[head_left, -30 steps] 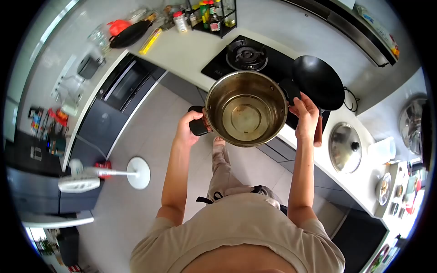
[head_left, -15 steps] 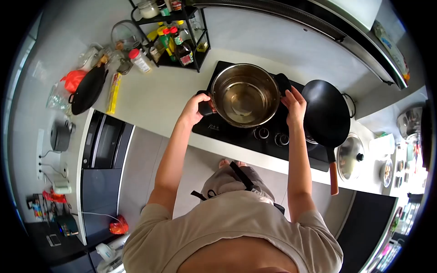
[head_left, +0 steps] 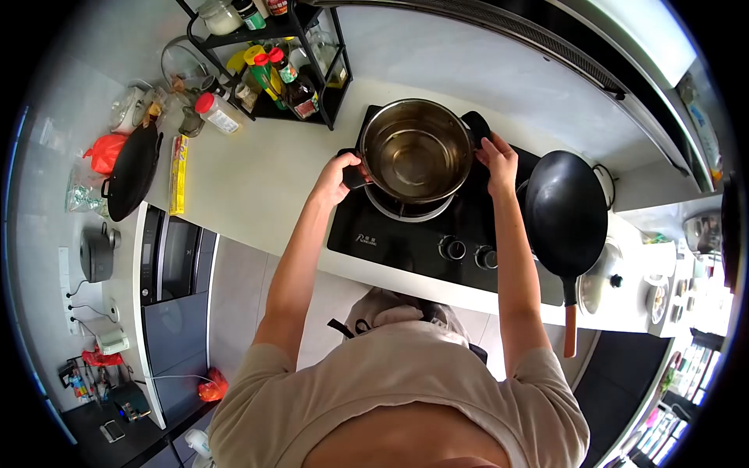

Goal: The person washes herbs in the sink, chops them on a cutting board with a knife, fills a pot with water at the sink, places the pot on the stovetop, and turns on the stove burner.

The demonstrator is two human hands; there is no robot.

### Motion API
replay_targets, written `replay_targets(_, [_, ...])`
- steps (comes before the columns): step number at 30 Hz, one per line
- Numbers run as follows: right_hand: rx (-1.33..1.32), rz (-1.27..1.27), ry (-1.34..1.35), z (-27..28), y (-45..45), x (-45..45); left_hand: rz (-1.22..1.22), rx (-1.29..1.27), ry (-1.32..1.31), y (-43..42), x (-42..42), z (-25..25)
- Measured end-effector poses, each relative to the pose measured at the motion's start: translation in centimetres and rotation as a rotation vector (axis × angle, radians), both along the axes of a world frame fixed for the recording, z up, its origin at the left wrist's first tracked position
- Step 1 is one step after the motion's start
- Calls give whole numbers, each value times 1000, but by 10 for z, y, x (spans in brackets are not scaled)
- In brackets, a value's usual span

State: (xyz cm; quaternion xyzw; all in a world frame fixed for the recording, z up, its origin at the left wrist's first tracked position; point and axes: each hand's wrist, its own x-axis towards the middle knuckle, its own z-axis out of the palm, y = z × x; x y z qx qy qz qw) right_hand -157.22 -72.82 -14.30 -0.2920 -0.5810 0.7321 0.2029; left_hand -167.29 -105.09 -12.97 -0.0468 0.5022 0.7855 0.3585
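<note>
A stainless steel pot [head_left: 417, 152] with two black side handles is between my hands, over the back part of the stove's left burner [head_left: 409, 209]; whether it rests there or hangs just above cannot be told. My left hand [head_left: 335, 178] is closed around its left handle. On the other side, the fingers of my right hand [head_left: 499, 162] grip the right handle [head_left: 476, 129]. The pot's inside shows a bare, shiny bottom. Beneath lies the black glass gas stove [head_left: 390, 246], with two knobs [head_left: 452, 248] at its front.
A black wok [head_left: 566, 214] with a wooden handle sits on the right burner, its handle jutting past the counter's edge. Beside it lies a glass lid [head_left: 599, 281]. A black rack [head_left: 331, 101] of bottles stands at the back left. The range hood [head_left: 499, 27] overhangs the stove.
The pot has moved back over the stove in both hands, so the front of the left burner now shows. My head view has shifted a little.
</note>
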Motion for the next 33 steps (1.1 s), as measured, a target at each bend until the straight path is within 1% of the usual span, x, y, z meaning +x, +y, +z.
replay_targets(5, [19, 71, -13, 9, 0, -1, 28, 27, -4, 0, 9, 3])
replay_targets(8, [147, -31, -29, 15, -14, 18, 50, 35, -41, 1, 14, 4])
replay_targets(10, [424, 101, -293, 2, -13, 51, 67, -3, -56, 2, 18, 10])
replay_targets(11, [590, 180, -380, -2, -22, 71, 38, -47, -54, -1, 20, 10])
replay_targets(12, [919, 275, -390, -33, -27, 92, 9, -88, -51, -5, 21, 9])
replay_targets(13, [1249, 493, -482, -63, -31, 116, -20, -127, -45, -9, 22, 7])
replay_targets(15, [1034, 607, -890, -44, -73, 149, 117, -73, -63, -18, 31, -4])
replay_targets(16, [985, 638, -921, -46, -85, 153, 180, -50, -72, -24, 37, -10])
replay_targets(17, [934, 670, -949, -51, -95, 152, 190, -42, -81, -29, 42, -16])
replay_targets(22, [1068, 572, -1093, -99, -111, 142, 292, -20, -166, -53, 80, -35])
replay_targets(25, [1402, 529, -1169, -111, -121, 148, 319, -13, -206, -65, 95, -44])
replay_targets(26, [1503, 575, -1135, -113, -119, 152, 325, -8, -214, -67, 98, -48])
replay_targets(28, [1678, 619, -971, -119, -111, 162, 341, 24, -210, -73, 106, -48])
replay_targets(30, [1819, 685, -817, -110, -104, 165, 363, 31, -193, -78, 114, -46])
replay_targets(33, [1960, 827, -581, -99, -89, 165, 391, 47, -176, -84, 117, -45])
